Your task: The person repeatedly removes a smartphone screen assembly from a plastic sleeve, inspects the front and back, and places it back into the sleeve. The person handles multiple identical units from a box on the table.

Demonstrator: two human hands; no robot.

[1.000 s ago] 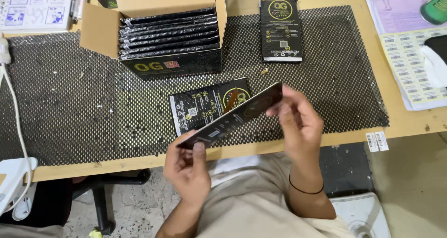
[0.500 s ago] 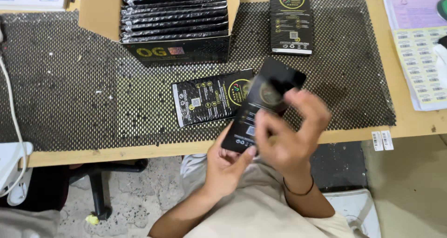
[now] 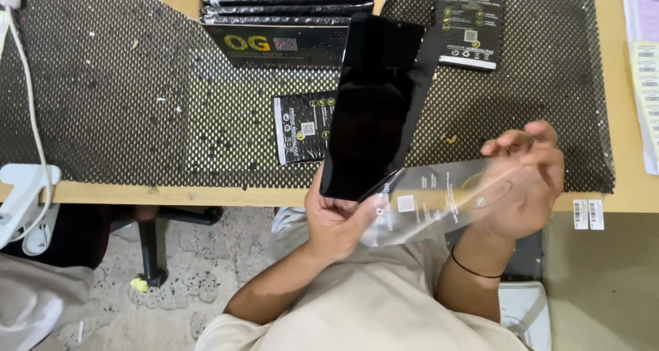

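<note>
A glossy black rectangular panel was held upright, slightly tilted, over the table edge; a clear printed film was peeled away beside its lower end.

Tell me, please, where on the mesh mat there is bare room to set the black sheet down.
The widest free patch of the mesh mat lies left of the open box and the flat packet, reaching the white cable. A smaller patch sits right of the upper packet. Around the box and packets it is crowded.
</note>
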